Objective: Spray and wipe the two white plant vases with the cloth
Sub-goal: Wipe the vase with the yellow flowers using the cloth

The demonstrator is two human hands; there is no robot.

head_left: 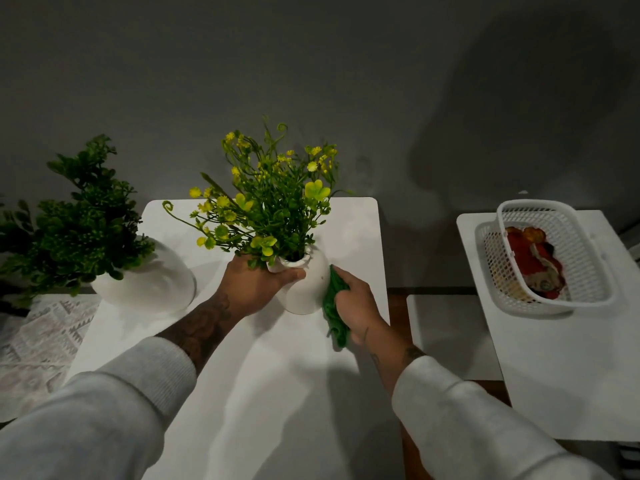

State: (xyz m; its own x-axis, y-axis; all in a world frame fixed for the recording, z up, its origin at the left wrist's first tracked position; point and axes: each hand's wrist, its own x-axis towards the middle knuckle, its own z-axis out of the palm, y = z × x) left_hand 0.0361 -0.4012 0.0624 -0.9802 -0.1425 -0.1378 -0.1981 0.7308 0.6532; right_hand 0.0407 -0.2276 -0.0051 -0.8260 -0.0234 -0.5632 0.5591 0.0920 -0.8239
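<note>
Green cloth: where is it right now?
Head view, centre: the green cloth is held in the right hand against the right side of the yellow-flower vase, which the left hand grips.

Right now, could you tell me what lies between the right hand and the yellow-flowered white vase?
In the head view, a crumpled green cloth, held by the right hand against the round white vase.

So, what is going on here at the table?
A person stands at the white table, wiping. The left hand grips the neck of the vase with yellow flowers, and the right hand holds a green cloth against its right side. The second white vase, with the dark green plant, stands apart at the left, untouched.
</note>
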